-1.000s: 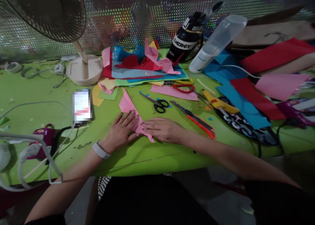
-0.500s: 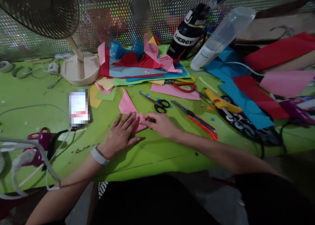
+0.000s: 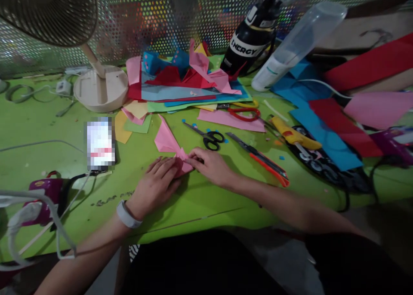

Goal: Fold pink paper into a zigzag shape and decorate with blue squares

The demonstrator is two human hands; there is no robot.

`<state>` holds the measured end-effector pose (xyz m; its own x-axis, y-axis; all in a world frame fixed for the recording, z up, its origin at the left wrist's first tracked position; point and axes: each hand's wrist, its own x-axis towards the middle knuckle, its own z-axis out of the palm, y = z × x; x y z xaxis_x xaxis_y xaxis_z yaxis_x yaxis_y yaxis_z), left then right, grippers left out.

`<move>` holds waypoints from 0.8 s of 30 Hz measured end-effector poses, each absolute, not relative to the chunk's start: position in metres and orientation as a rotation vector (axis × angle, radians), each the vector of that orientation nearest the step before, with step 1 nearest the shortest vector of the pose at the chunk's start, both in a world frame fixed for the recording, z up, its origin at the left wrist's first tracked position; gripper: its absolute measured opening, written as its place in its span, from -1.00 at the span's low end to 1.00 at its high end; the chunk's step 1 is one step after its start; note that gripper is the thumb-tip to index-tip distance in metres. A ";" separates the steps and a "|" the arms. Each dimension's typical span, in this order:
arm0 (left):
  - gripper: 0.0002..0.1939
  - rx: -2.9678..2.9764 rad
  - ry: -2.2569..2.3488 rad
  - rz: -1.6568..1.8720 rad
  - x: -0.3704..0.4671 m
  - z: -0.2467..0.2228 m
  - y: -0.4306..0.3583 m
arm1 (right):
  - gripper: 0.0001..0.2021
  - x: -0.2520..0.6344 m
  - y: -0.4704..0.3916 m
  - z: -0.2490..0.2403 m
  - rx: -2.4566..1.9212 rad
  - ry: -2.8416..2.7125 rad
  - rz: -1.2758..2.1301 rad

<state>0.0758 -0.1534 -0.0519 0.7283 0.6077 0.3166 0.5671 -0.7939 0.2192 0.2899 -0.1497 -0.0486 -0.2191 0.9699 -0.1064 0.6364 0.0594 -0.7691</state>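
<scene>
A folded piece of pink paper [image 3: 167,136] lies on the green table in front of me, with a pointed flap reaching away from me and smaller folds near my hands. My left hand [image 3: 156,181] is closed on the paper's near left part, fingers over it and the thumb tucked low at its edge. From the other side, my right hand [image 3: 209,166] pinches the small folds between thumb and forefinger. Part of the paper is hidden under my left fingers. Black-handled scissors [image 3: 209,136] lie just beyond my right hand, beside an orange utility knife [image 3: 261,159].
A phone [image 3: 100,143] and a purple power socket [image 3: 45,200] with cables sit at left, near a fan [image 3: 100,88]. Coloured paper sheets [image 3: 174,93] are piled at the back by a black bottle [image 3: 247,41]. A yellow glue gun [image 3: 293,133] lies at right.
My left hand has gone from lying flat over the paper to curling at its edge, uncovering more of the middle folds. My right hand keeps its pinch. The view has shifted slightly.
</scene>
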 end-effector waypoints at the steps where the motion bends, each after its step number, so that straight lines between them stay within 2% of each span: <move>1: -0.63 2.829 0.939 0.582 0.076 -0.052 -0.154 | -0.83 0.290 -0.150 -0.049 -1.601 -1.938 0.952; 7: -0.69 2.858 0.928 0.544 0.078 -0.052 -0.156 | -0.85 0.288 -0.151 -0.051 -1.598 -2.021 0.748; 24: -0.61 2.853 0.930 0.382 0.077 -0.049 -0.159 | -0.95 0.286 -0.149 -0.049 -1.721 -2.039 0.738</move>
<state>0.0773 -0.1593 -0.0485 0.7797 0.5927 0.2019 0.5634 -0.8048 0.1870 0.2861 -0.1494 -0.0488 -0.1848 0.9814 -0.0514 0.7867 0.1164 -0.6063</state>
